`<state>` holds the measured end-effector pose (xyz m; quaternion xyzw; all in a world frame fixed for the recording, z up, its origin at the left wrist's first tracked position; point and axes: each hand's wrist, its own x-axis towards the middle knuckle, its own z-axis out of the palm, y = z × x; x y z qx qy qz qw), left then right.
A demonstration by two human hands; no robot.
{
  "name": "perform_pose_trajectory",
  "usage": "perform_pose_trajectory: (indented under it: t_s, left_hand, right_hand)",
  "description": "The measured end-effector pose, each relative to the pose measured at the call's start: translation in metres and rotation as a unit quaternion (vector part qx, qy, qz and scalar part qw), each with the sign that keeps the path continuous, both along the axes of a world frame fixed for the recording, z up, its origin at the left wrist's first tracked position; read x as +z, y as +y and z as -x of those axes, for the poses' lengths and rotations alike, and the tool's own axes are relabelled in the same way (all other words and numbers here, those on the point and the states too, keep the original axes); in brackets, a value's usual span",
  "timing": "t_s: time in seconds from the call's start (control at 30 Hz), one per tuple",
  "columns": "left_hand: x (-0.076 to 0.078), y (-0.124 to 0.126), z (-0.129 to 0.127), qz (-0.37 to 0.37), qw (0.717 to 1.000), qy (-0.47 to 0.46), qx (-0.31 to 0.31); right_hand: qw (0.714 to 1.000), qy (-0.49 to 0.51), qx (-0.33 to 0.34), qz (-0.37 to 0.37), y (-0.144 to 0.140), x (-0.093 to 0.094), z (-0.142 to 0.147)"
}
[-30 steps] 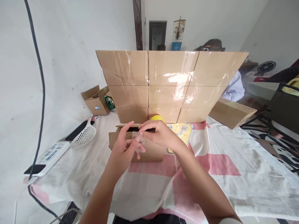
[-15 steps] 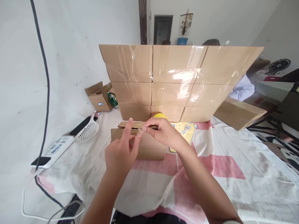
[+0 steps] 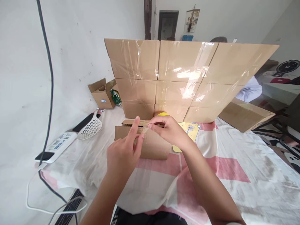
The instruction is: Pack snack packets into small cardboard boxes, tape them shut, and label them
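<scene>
A small cardboard box [image 3: 156, 147] lies in front of me, its top flaps partly parted along a dark slit. Over the top edge, my right hand [image 3: 165, 129] pinches a short strip of clear tape [image 3: 145, 128] between thumb and fingertip. My left hand [image 3: 125, 150] is at the box's left part, index finger stretched out and thumb apart from it. The left thumb tip is beside the strip; whether it presses on it I cannot tell. Behind my right hand, a yellow round thing [image 3: 163, 114] is mostly hidden.
A tall taped cardboard panel [image 3: 178, 72] stands across the back. On the left are an opened small carton [image 3: 103, 98], a white slotted scoop [image 3: 90, 128] and a white device [image 3: 61, 144]. A yellow patterned sheet [image 3: 193, 132] and a larger box [image 3: 246, 114] are on the right.
The view has shifted slightly, so everything sits a little further right. Both hands keep nearly the same pose at the box, the right still pinching the tape.
</scene>
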<state>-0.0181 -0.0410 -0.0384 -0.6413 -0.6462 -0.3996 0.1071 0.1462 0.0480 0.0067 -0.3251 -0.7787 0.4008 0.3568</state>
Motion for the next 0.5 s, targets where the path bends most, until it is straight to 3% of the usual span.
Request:
perform_pose_trajectory:
  t_s: [0.2, 0.27, 0.37, 0.5]
  left_hand:
    - [0.002, -0.002, 0.004, 0.067, 0.992, -0.106, -0.010]
    - [-0.001, 0.002, 0.008, 0.032, 0.997, -0.073, 0.007]
    - [-0.009, 0.013, 0.014, -0.040, 0.998, 0.048, 0.009]
    - [-0.028, 0.028, 0.019, 0.003, 0.993, 0.108, -0.048]
  right_hand:
    - [0.999, 0.031, -0.031, 0.003, 0.008, -0.005, 0.002]
    - [0.997, 0.060, -0.047, 0.009, 0.010, -0.004, 0.001]
    - [0.995, 0.082, -0.061, 0.015, 0.012, 0.000, -0.001]
    - [0.994, 0.087, -0.073, 0.004, 0.013, 0.005, -0.001]
